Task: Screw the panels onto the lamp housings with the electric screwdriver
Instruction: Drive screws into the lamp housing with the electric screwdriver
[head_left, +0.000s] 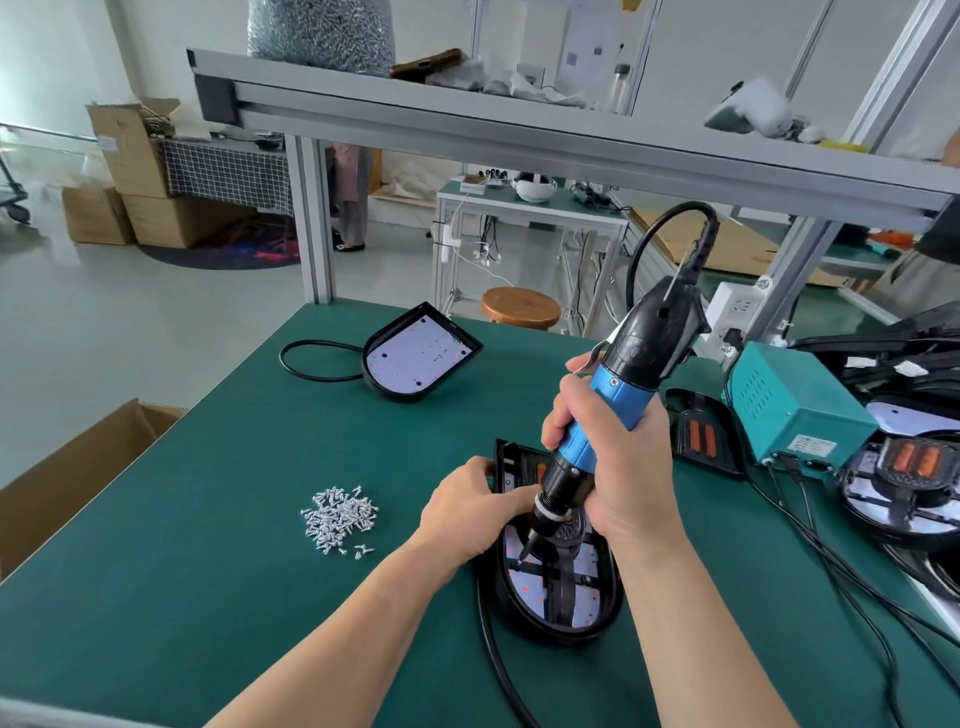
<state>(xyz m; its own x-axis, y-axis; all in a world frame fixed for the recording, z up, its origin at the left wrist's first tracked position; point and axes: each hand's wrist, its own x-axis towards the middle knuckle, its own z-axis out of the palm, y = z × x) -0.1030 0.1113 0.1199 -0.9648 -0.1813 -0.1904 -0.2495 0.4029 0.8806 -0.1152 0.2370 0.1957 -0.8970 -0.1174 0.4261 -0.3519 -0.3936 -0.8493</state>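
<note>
Both forearms reach in from the bottom edge over the green table mat (260, 597). Right hand (618, 467) is wrapped tight round the blue barrel of the electric screwdriver (618, 395), held nearly upright with its bit down on the left side of the black panel (563, 582) that lies in the near lamp housing (519, 618). Left hand (462, 512) clasps the housing's left rim, one finger stretched toward the tool's nose. Judging by this, a screw is being driven; the next move calls for keeping the bit square, then fetching another from the screw pile (340, 517) just to the left. Whether a screw sits under the bit is too small to tell, and the hands hide the housing's upper half.
</note>
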